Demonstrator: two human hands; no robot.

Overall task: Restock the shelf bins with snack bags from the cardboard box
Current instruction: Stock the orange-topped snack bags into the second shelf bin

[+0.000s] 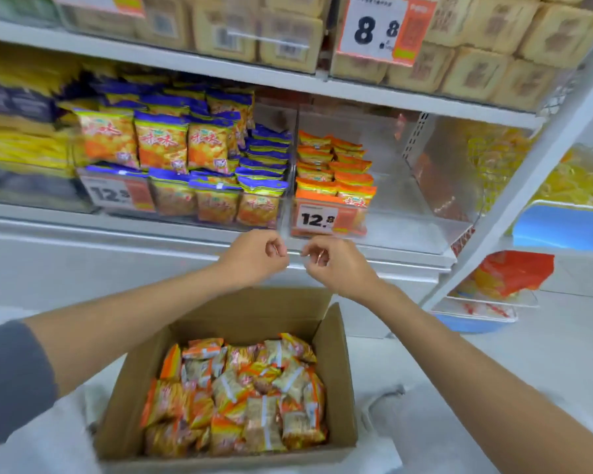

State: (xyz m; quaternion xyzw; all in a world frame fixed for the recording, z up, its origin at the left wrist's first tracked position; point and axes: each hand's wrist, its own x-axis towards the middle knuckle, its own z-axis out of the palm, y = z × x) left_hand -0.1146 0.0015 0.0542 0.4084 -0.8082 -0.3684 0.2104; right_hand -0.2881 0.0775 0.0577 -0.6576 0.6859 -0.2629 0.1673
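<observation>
1. Cardboard box (pixel 336 371): one, open-topped, below the front edge of the shelf (pixel 83 227). It holds a loose heap of snack bags (pixel 240 395), orange and yellow. The heap overlaps too much for an exact count.

2. Clear shelf bins: two, side by side on the middle shelf.
- Left bin (pixel 220 225): packed with blue-topped bags (pixel 172 145), stacked to near the shelf above.
- Right bin (pixel 408 200): orange-topped bags (pixel 332 165) fill only its left side, in two adjacent stacks against the left wall. The rest of its floor is bare.

3. Price tags: three.
- One reading 12.8 (pixel 317 218) at the front left corner of the right bin.
- One beginning 12 (pixel 110 195) at the front left corner of the left bin; its last digit is blurred.
- One reading 8.8 (pixel 377 29) on the shelf above, among tan packets (pixel 493 53).

4. Hands: two, raised above the box's far edge, just in front of the shelf edge where the two bins meet.
- Left hand (pixel 254 258): fingers curled into the palm, nothing visible in them.
- Right hand (pixel 339 265): fingers likewise curled, nothing visible in them.
- The hands are near each other but apart.
</observation>
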